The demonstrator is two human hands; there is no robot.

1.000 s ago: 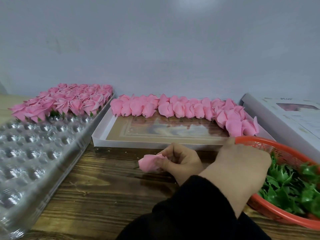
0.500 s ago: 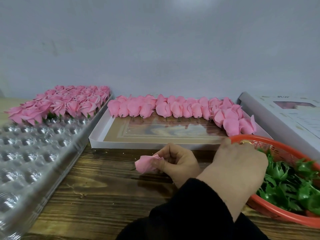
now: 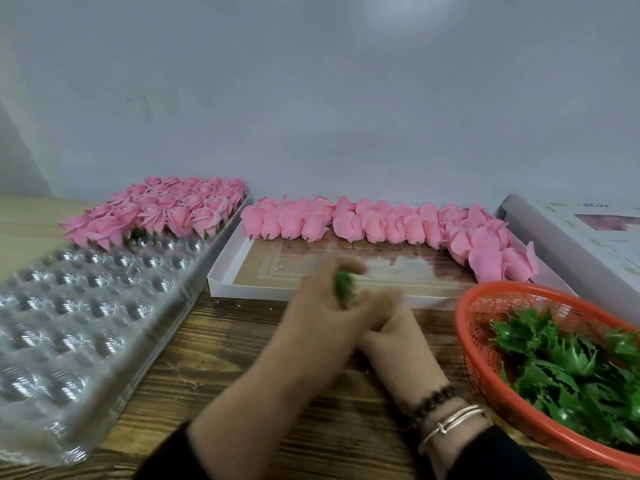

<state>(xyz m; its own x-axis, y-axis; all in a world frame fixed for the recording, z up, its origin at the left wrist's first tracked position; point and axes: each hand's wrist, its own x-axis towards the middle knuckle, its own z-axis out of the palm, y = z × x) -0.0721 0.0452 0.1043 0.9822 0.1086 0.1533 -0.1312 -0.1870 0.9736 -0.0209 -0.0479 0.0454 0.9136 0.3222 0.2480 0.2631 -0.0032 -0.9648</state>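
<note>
My two hands meet over the wooden table, in front of the white box, and both are blurred by motion. My left hand (image 3: 318,310) curls its fingers round a green plastic calyx (image 3: 344,285). My right hand (image 3: 394,327), with bracelets at the wrist, pinches the same calyx from the right. The pink rose head held a moment ago is hidden behind my hands. An orange basket (image 3: 467,327) of several more green calyxes (image 3: 568,362) sits at the right.
A shallow white box (image 3: 221,275) holds a row of pink rose heads (image 3: 374,223) along its far side. A clear plastic blister tray (image 3: 69,317) at the left carries finished roses (image 3: 162,209) at its far end. Another white box (image 3: 568,237) lies at the far right.
My right hand left the basket and came left to join my left hand. A green calyx now shows between the hands. The pink rose head is no longer visible.
</note>
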